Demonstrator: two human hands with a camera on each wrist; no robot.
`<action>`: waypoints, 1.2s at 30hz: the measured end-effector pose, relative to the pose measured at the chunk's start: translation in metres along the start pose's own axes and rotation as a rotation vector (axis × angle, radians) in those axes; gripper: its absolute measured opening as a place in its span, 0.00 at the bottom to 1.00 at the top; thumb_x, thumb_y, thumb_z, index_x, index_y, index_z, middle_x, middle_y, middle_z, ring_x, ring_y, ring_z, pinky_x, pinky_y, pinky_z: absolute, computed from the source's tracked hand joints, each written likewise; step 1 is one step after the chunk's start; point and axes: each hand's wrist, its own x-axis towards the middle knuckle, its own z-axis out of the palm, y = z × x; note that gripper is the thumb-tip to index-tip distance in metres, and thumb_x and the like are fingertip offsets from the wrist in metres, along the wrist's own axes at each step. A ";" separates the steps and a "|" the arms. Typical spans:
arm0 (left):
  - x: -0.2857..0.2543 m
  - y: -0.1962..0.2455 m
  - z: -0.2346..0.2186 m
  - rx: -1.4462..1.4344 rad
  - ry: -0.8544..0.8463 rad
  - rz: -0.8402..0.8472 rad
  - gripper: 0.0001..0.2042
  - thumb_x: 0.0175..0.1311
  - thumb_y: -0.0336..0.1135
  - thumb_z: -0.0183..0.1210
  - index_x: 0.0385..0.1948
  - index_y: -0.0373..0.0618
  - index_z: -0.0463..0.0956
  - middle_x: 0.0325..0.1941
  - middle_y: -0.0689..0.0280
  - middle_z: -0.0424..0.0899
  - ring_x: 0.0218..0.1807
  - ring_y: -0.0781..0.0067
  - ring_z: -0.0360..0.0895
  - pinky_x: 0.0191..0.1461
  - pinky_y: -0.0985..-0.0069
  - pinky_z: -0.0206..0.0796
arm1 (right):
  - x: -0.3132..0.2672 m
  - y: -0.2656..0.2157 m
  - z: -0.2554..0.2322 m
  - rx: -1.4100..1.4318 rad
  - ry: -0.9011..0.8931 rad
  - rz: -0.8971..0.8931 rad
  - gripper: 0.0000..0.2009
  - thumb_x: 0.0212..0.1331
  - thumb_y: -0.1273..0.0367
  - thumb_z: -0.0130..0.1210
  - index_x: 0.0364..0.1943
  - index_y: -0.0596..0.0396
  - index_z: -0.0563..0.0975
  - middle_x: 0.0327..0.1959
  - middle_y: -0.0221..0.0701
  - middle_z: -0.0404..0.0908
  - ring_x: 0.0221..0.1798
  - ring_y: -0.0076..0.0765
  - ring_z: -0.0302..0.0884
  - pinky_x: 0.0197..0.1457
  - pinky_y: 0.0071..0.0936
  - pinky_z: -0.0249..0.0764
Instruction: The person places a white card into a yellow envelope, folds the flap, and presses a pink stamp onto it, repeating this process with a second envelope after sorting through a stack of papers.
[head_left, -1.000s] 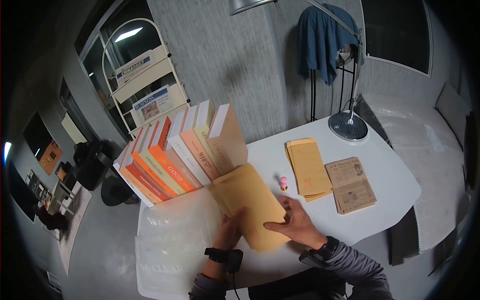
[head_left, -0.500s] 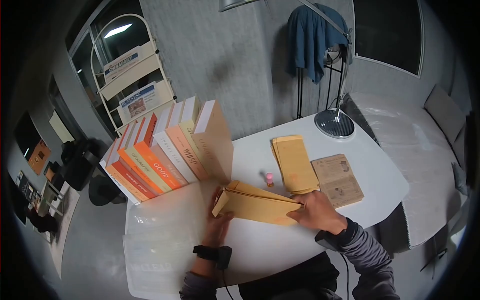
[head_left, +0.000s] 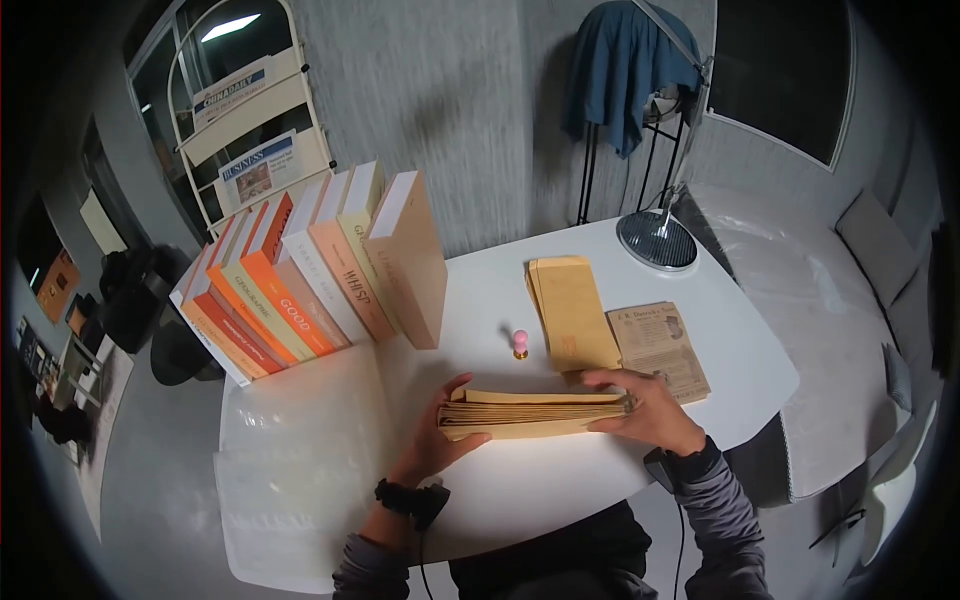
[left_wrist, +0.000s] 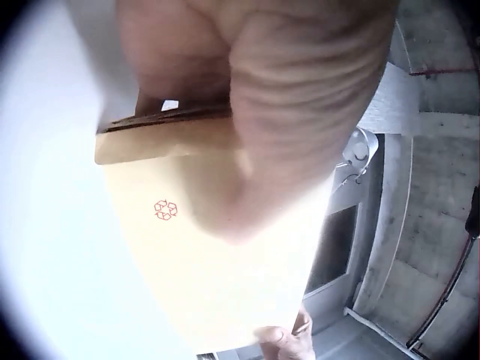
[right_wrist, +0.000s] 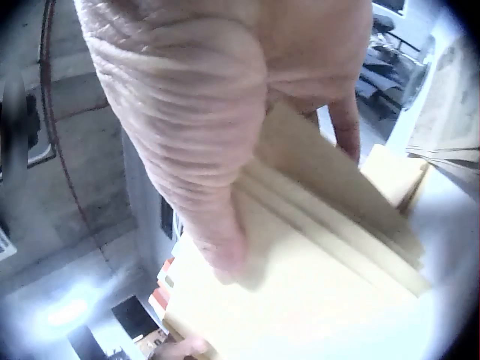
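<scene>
A thick bundle of kraft envelopes (head_left: 535, 428) stands on edge between my two hands, over the near part of the table. My left hand (head_left: 437, 437) grips its left end, with the thumb along the near face. At the opposite end my right hand (head_left: 650, 408) holds it the same way, fingers behind and thumb in front. The left wrist view shows a red recycling mark (left_wrist: 166, 210) printed on the outer envelope. Layered envelope edges (right_wrist: 337, 232) fan slightly under the right hand in the right wrist view.
Behind the bundle stand a pink-handled stamp (head_left: 520, 343), more kraft envelopes (head_left: 575, 310) and a stack of printed brown paper (head_left: 660, 345). A row of books (head_left: 310, 270) lines the left side, with clear plastic sheets (head_left: 300, 450) before it. The lamp base (head_left: 657, 240) sits far right.
The envelope bundle has gone from slanting against the books to upright on edge, level between both hands. The left hand has moved round to its left end. The head view has shifted slightly.
</scene>
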 end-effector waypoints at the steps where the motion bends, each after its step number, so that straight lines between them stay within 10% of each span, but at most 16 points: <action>1: 0.001 -0.002 0.001 0.016 0.016 0.077 0.49 0.44 0.19 0.73 0.72 0.42 0.53 0.68 0.60 0.68 0.69 0.68 0.66 0.70 0.72 0.63 | -0.005 0.020 -0.001 0.080 -0.009 0.018 0.40 0.38 0.75 0.76 0.63 0.54 0.72 0.60 0.34 0.77 0.60 0.32 0.75 0.66 0.30 0.70; 5: 0.005 0.001 0.010 0.044 0.037 0.214 0.52 0.42 0.20 0.75 0.73 0.43 0.50 0.73 0.59 0.59 0.73 0.67 0.59 0.74 0.69 0.56 | -0.021 0.055 0.029 0.482 0.082 0.045 0.51 0.42 0.76 0.75 0.73 0.51 0.56 0.64 0.39 0.71 0.67 0.37 0.69 0.69 0.32 0.68; 15: 0.001 -0.011 0.009 0.046 0.127 0.181 0.63 0.38 0.25 0.79 0.76 0.47 0.37 0.80 0.55 0.41 0.78 0.52 0.49 0.77 0.60 0.52 | -0.016 0.035 0.050 0.656 -0.030 0.178 0.41 0.51 0.76 0.70 0.71 0.55 0.61 0.64 0.39 0.71 0.65 0.32 0.70 0.68 0.28 0.70; 18: 0.004 0.029 0.008 0.370 0.310 0.446 0.54 0.39 0.26 0.78 0.73 0.48 0.52 0.78 0.51 0.48 0.76 0.49 0.54 0.75 0.58 0.55 | -0.018 0.042 0.051 0.625 -0.053 0.193 0.37 0.53 0.77 0.69 0.69 0.57 0.64 0.64 0.37 0.72 0.65 0.30 0.70 0.67 0.26 0.69; 24: -0.002 0.063 0.018 0.844 0.106 0.413 0.27 0.46 0.34 0.74 0.53 0.56 0.80 0.72 0.60 0.63 0.76 0.49 0.54 0.74 0.52 0.54 | -0.018 0.034 0.045 0.602 -0.125 0.182 0.38 0.51 0.76 0.70 0.69 0.57 0.65 0.65 0.37 0.72 0.67 0.31 0.68 0.71 0.28 0.64; 30: -0.003 0.073 0.026 0.956 0.131 0.352 0.18 0.47 0.34 0.73 0.42 0.54 0.82 0.70 0.66 0.67 0.76 0.50 0.55 0.74 0.41 0.49 | -0.016 0.045 0.028 0.791 -0.257 0.047 0.54 0.49 0.33 0.60 0.72 0.58 0.59 0.70 0.41 0.66 0.74 0.44 0.59 0.78 0.40 0.49; 36: 0.000 0.082 0.030 0.998 0.015 0.300 0.16 0.45 0.31 0.72 0.39 0.52 0.83 0.69 0.65 0.69 0.75 0.54 0.57 0.76 0.42 0.44 | 0.000 0.061 0.010 0.880 -0.507 -0.019 0.54 0.50 0.28 0.51 0.71 0.58 0.61 0.72 0.41 0.62 0.76 0.42 0.54 0.78 0.40 0.44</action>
